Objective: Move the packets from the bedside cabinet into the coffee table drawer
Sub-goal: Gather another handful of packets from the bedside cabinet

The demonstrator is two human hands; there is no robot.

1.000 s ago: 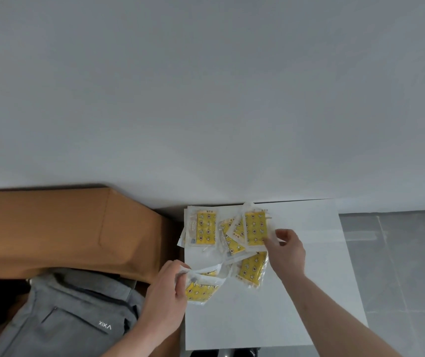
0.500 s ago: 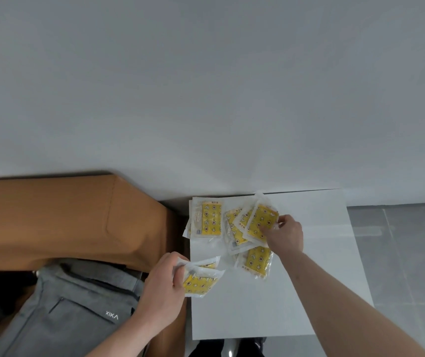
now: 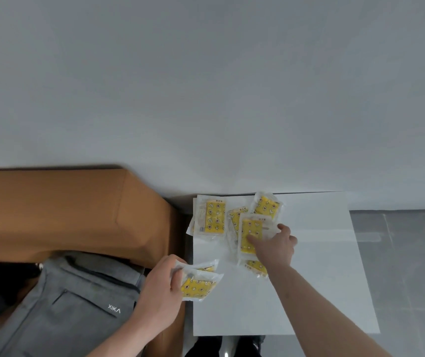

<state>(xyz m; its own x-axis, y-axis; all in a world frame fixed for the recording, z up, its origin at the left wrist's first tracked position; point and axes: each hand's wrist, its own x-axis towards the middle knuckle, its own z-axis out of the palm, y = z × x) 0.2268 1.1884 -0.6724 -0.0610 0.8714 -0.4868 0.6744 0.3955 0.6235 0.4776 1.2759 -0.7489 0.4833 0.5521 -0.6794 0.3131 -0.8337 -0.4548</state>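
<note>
Head cam: only legible writing is "XIKA" in white on the grey fabric backpack [image 3: 72, 300] at lower left; print on the packets is too small to read. Packets are flat, clear-edged plastic pouches w/ yellow patterned fronts, crinkly and glossy. Bedside cabinet [image 3: 317, 279] has a smooth white square top set against a plain white wall [image 3: 206, 86]; grey tiled floor [image 3: 407, 266] to its right. A tan upholstered headboard [image 3: 59, 212], rounded at the corner, sits just left of the cabinet. Left hand [image 3: 159, 292] has fingers curled round a small stack of held packets [image 3: 198, 284], thumb on top, at the cabinet's left edge. Right hand [image 3: 275, 246] reaches in from the lower right, fingers and thumb pinching an upright packet [image 3: 250, 233] in the middle of the pile. Loose ones on the top: a left packet [image 3: 214, 217] lying flat near the back-left corner, a back packet [image 3: 265, 206] tilted by the wall, a partly covered packet [image 3: 235, 217] between them, and a near packet [image 3: 256, 267] half hidden under the right wrist. Dark shoes [image 3: 203, 349] show at the bottom edge.
</note>
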